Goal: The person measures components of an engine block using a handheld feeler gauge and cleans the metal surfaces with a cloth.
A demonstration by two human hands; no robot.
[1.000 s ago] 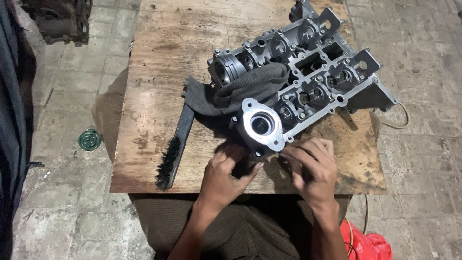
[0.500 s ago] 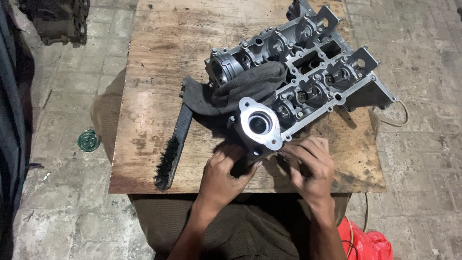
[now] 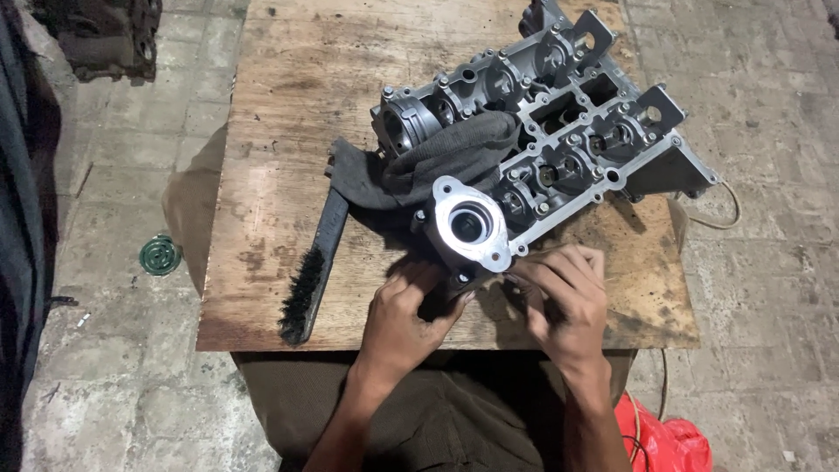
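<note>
1. Grey aluminium cylinder head [image 3: 568, 131] lies on square worn plywood board [image 3: 288, 105], right half.
2. Dark grey cloth rag [image 3: 437, 162] draped over its near-left end.
3. Black long-handled bristle brush [image 3: 315, 267] on the board, left of rag.
4. Round green glass lid [image 3: 160, 255] on floor, left of board.

The counter [image 3: 288, 105] lay open at the far left. The cylinder head [image 3: 559, 122], rag [image 3: 437, 166] and brush [image 3: 315, 262] blocked the middle and right.

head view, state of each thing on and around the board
cylinder head: lying across the wooden board, rag-draped
grey rag: crumpled over its near end
black brush: flat, untouched
left hand: under the round flange
right hand: fingers curled at the head's near edge
</note>
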